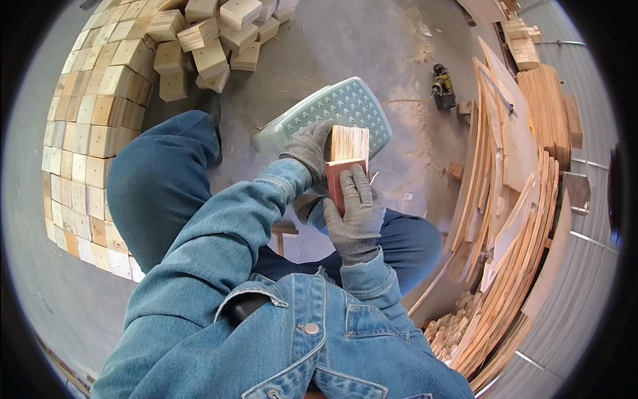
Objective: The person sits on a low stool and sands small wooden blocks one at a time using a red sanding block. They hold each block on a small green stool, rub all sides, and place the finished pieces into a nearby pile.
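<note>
A pale wooden block (pixel 350 143) with layered grain stands over the light green plastic stool (pixel 342 106), whose top is dotted with raised bumps. My left hand (pixel 309 147), in a grey knitted glove, is closed on the block's left side. In my gloved right hand (pixel 357 216) is a reddish-brown sanding block (pixel 335 186), its flat side turned left. The fingers lie over its face, and its far end meets the near side of the wooden block. Whether the wooden block rests on the stool or is held just above it, I cannot tell.
Stacked wooden blocks (pixel 93 139) form a wall at the left, with loose blocks (pixel 211 58) piled beside it. A yellow and black cordless drill (pixel 443 86) stands on the dusty floor, far right. Long boards and thin strips (pixel 531 219) lean along the right side.
</note>
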A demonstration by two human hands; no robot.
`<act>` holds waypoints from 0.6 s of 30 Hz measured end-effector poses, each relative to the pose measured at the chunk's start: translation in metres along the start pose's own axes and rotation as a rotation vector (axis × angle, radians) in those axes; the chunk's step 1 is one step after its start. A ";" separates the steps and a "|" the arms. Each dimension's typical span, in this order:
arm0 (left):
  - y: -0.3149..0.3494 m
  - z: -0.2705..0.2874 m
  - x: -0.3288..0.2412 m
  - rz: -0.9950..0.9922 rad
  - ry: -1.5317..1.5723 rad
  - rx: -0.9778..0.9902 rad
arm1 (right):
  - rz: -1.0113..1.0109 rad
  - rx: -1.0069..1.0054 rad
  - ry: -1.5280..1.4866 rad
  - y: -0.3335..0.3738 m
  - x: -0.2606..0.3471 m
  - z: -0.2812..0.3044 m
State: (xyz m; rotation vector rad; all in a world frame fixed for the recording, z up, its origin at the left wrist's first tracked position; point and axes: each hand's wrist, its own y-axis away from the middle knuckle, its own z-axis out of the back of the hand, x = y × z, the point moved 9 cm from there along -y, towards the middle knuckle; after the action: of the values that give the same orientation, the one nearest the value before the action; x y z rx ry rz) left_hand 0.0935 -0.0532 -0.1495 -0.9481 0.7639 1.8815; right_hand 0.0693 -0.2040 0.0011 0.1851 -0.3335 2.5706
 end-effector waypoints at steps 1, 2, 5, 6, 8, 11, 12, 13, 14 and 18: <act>0.000 0.000 0.000 0.007 0.011 0.003 | -0.014 0.016 -0.025 -0.005 -0.002 0.002; 0.000 0.000 -0.001 0.014 0.022 0.005 | -0.028 0.031 -0.050 -0.010 -0.003 0.002; -0.001 -0.001 -0.001 0.024 -0.035 -0.008 | -0.016 -0.047 -0.046 -0.048 -0.013 -0.004; -0.001 0.000 -0.001 0.036 -0.014 0.001 | -0.006 -0.089 -0.034 -0.064 -0.018 -0.006; 0.001 0.009 -0.014 0.054 0.025 0.028 | -0.061 -0.106 0.031 -0.102 -0.026 -0.007; 0.006 0.017 -0.023 0.059 -0.034 0.020 | -0.223 0.094 -0.045 -0.157 -0.053 -0.024; 0.006 0.019 -0.024 0.076 -0.034 0.020 | -0.190 0.045 -0.031 -0.157 -0.052 -0.019; 0.007 0.017 -0.022 0.094 -0.041 0.039 | -0.155 -0.003 -0.017 -0.154 -0.051 -0.017; 0.006 0.016 -0.022 0.072 -0.037 0.041 | -0.116 -0.051 -0.007 -0.151 -0.051 -0.019; 0.005 0.007 -0.011 0.031 -0.043 0.018 | -0.070 -0.101 -0.035 -0.067 -0.031 -0.002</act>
State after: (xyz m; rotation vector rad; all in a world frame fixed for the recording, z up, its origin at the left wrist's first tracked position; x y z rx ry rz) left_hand 0.0909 -0.0548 -0.1360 -0.8862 0.7719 1.9127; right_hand 0.1305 -0.1636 0.0064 0.2013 -0.4615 2.4773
